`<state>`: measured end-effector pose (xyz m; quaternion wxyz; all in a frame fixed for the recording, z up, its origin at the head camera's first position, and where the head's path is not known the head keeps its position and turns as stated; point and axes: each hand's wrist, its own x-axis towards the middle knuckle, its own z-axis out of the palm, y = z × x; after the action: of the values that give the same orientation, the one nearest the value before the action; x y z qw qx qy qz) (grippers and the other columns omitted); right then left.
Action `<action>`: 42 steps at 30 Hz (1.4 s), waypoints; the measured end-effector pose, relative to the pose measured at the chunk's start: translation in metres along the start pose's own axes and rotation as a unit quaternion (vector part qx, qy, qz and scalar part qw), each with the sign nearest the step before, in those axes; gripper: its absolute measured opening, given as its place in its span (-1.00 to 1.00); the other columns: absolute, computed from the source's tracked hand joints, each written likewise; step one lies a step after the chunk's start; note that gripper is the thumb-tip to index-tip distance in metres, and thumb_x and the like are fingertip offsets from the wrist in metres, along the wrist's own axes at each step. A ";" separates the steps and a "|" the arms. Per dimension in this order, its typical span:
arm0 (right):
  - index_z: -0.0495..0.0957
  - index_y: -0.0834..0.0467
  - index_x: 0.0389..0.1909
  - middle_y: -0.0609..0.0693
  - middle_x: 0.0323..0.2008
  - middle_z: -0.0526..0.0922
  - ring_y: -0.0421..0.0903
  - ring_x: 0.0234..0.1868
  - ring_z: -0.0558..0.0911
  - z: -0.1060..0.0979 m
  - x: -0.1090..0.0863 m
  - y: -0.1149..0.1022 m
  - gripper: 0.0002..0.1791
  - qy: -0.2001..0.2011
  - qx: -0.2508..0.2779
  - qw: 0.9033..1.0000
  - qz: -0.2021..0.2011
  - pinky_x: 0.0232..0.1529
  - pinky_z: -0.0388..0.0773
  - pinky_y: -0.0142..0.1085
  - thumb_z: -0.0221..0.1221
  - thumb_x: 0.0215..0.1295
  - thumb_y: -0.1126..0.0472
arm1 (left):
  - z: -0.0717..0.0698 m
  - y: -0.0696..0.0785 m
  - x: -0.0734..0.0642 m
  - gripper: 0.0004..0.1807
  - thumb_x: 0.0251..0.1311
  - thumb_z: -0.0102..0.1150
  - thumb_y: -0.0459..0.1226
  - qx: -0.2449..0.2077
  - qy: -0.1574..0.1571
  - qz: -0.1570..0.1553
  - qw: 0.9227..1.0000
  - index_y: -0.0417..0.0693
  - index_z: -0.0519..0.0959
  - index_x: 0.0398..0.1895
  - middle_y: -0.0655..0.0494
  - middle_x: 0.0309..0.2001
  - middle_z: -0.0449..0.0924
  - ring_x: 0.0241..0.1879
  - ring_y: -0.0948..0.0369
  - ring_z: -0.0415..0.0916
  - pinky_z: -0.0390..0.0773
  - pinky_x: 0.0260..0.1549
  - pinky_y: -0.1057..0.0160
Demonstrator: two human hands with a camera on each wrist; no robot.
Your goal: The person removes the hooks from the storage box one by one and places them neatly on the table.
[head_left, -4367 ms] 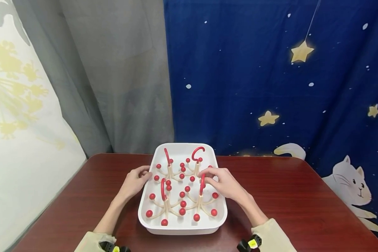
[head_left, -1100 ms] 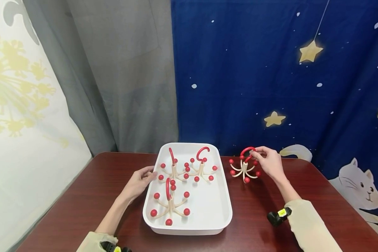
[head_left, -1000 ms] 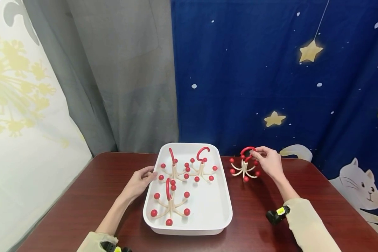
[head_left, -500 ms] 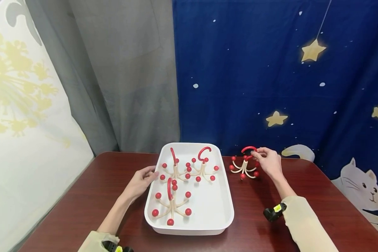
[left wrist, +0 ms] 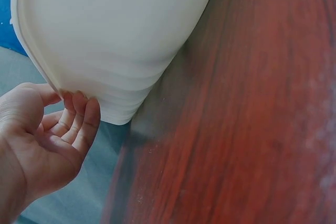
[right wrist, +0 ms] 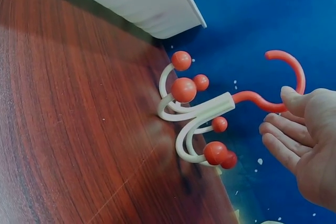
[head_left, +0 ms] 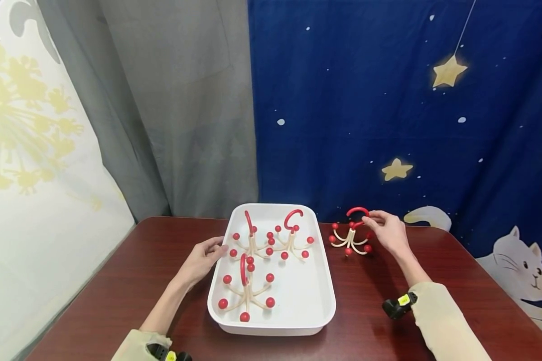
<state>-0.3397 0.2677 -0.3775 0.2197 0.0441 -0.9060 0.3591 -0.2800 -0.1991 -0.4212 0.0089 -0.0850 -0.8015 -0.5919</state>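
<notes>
My right hand [head_left: 388, 232] pinches the red hook [right wrist: 300, 74] of a multi-arm hook hanger [head_left: 351, 240] between thumb and fingers. Its cream arms curve outward and end in red balls. This hanger is upright at the table's back edge, right of the white tray [head_left: 298, 296]; whether its arms touch the table I cannot tell. My left hand [left wrist: 50, 137] pinches the tray's left rim, thumb on the edge and fingers against the outer wall. Three more such hangers stand inside the tray: back left [head_left: 251, 243], back right [head_left: 291, 240] and front left [head_left: 247, 296].
The dark red wooden table [head_left: 162, 250] extends on both sides of the tray. Behind it hang a grey curtain [head_left: 198, 125] and a blue starry curtain [head_left: 334, 100]. A white patterned cloth [head_left: 40, 200] hangs at the left.
My right hand has taken the front right hanger out of the tray and carried it over to the table's back right. In the last second it has barely moved. The left hand stays at the rim.
</notes>
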 end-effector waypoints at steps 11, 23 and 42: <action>0.52 0.24 -0.01 0.18 -0.14 0.62 0.06 -0.14 0.62 -0.011 0.000 -0.014 -0.68 0.000 0.028 0.999 -0.024 -0.13 0.49 -0.13 0.14 0.26 0.19 | 0.001 -0.001 0.001 -0.50 0.24 0.09 -0.24 -0.018 -0.002 0.009 1.000 -0.29 0.31 0.20 -0.27 -0.25 0.53 -0.20 -0.03 0.56 0.54 -0.19 0.15; 0.58 0.14 -0.10 0.04 -0.17 0.65 -0.09 -0.15 0.60 -0.023 0.000 -0.031 -0.78 0.060 0.031 0.996 -0.052 -0.24 0.42 -0.57 0.10 0.27 0.24 | 0.000 0.005 -0.002 -0.48 0.24 0.08 -0.25 -0.027 -0.009 0.002 1.000 -0.32 0.28 0.22 -0.32 -0.23 0.51 -0.17 -0.09 0.54 0.53 -0.15 0.08; 0.59 0.14 -0.14 -0.01 -0.26 0.67 -0.15 -0.26 0.63 -0.006 -0.003 -0.082 -0.80 0.062 0.108 0.987 -0.101 -0.31 0.44 -0.58 0.12 0.22 0.33 | 0.001 0.027 -0.012 -0.50 0.26 0.04 -0.31 -0.023 -0.012 -0.003 1.000 -0.38 0.26 0.21 -0.39 -0.21 0.48 -0.14 -0.15 0.51 0.49 -0.11 0.00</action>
<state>-0.3155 0.2109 -0.3229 0.3048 0.1359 -0.8371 0.4334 -0.2638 -0.1920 -0.3978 -0.0042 -0.0899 -0.7879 -0.6092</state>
